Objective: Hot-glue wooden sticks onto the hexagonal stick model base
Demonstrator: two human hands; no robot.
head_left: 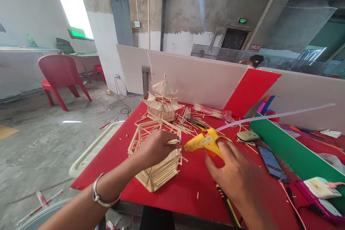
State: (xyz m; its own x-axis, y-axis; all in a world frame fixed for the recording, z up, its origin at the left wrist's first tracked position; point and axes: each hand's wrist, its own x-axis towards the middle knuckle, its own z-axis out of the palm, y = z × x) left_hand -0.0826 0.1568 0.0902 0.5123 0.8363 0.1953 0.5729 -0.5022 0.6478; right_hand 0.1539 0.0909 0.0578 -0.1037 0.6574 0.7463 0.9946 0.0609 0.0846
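My left hand (155, 147) is closed in a pinch on a short wooden stick (173, 142), held above a hexagonal frame of wooden sticks (156, 158) on the red table (188, 187). My right hand (237, 174) grips a yellow glue gun (205, 143) by its handle. The gun's nozzle points left and nearly touches the end of the stick. A long white glue stick (275, 115) juts from the back of the gun to the right. A metal bracelet is on my left wrist.
A finished stick pagoda (162, 99) stands behind the frame, among loose sticks (185, 122) and a bag of sticks (212, 111). To the right lie a phone (271, 161), a green panel (293, 147) and a small grey-green pad (248, 136). White and red partition boards (205, 82) back the table. A red chair (60, 75) stands far left.
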